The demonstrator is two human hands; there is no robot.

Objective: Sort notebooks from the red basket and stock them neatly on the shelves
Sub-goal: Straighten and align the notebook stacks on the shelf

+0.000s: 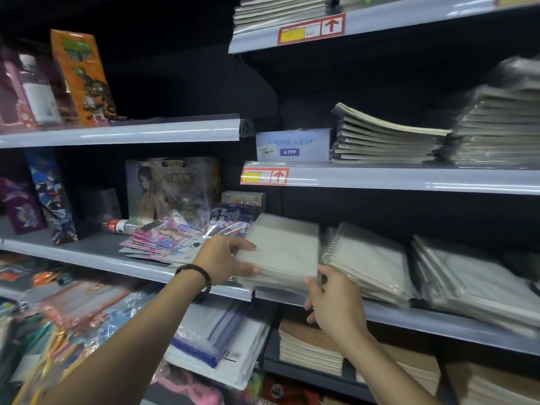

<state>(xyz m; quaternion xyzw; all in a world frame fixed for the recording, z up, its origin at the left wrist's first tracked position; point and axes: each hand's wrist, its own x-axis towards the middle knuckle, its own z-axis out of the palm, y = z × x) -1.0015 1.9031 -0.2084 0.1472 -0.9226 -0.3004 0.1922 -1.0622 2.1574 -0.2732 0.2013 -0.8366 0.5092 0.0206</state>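
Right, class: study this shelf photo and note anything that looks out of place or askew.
A bottle lies on its side on the left shelf, and pink booklets beside it are fanned out loosely. The spiral notebooks right of the held notebook stack sit tilted.

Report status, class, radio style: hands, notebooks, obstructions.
Left hand grips left edge of notebook stack. Right hand touches its front right corner. Stack on shelf. Spiral notebooks crowd right side.
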